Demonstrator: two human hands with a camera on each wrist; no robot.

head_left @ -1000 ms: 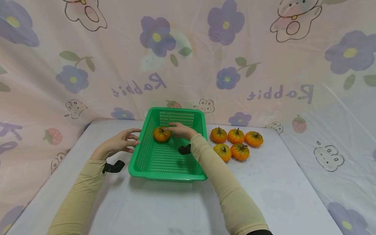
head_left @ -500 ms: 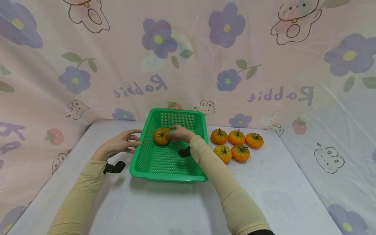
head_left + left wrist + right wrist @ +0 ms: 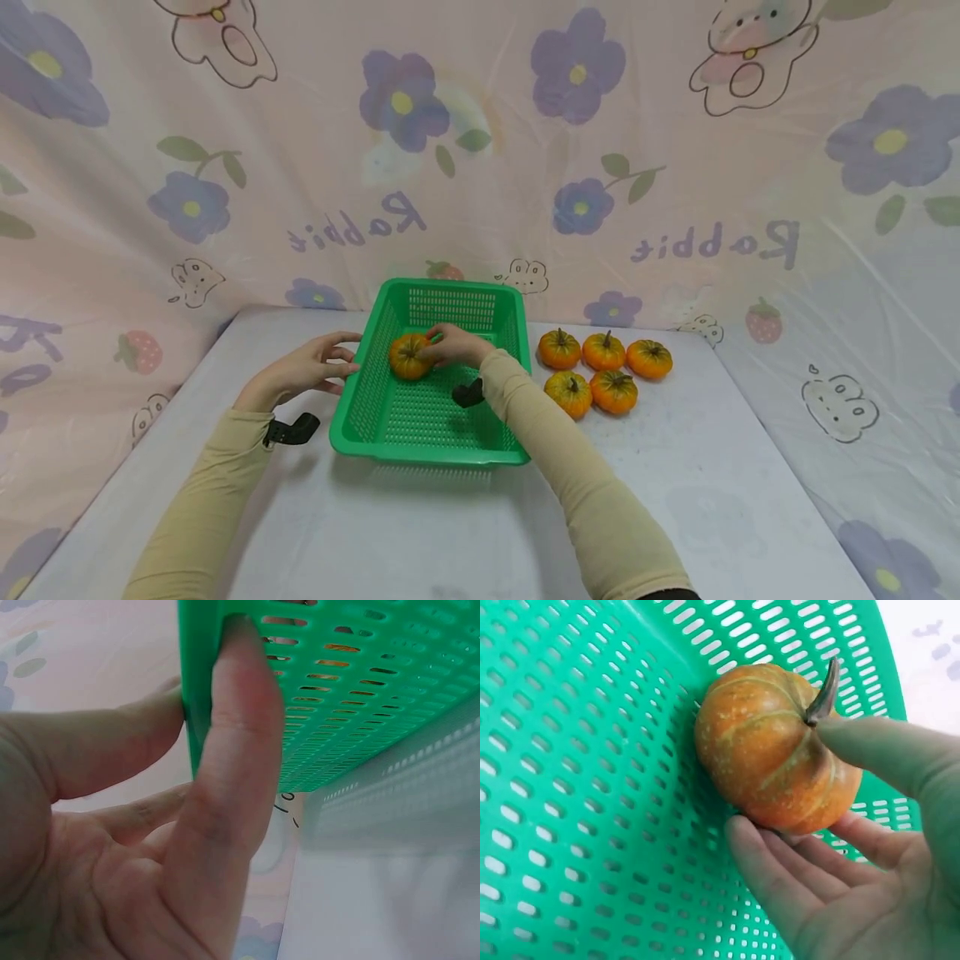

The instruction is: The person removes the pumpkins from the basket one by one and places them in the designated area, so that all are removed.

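Observation:
Inside the green plastic basket [image 3: 431, 456] my right hand [image 3: 459, 347] holds a small orange pumpkin [image 3: 409, 358] near the left wall. In the right wrist view the thumb [image 3: 885, 750] presses beside the pumpkin's stem, and the other fingers [image 3: 769, 862] lie along its side and underneath. My left hand [image 3: 300, 371] is at the basket's left rim, its relaxed fingers touching the rim from outside. Seen from the left wrist, one fingertip [image 3: 244, 652] tucks under the rim against the slotted wall, while another digit meets the outer edge.
Several more orange pumpkins [image 3: 603, 350] sit together on the white table [image 3: 675, 467], just right of the basket. A cloth backdrop [image 3: 480, 167] printed with flowers and rabbits hangs behind and beside the table.
The right hand has shifted from over the pumpkin's top to its right side and now grips it. The pumpkin has come slightly nearer and turned. The left hand stays at the rim.

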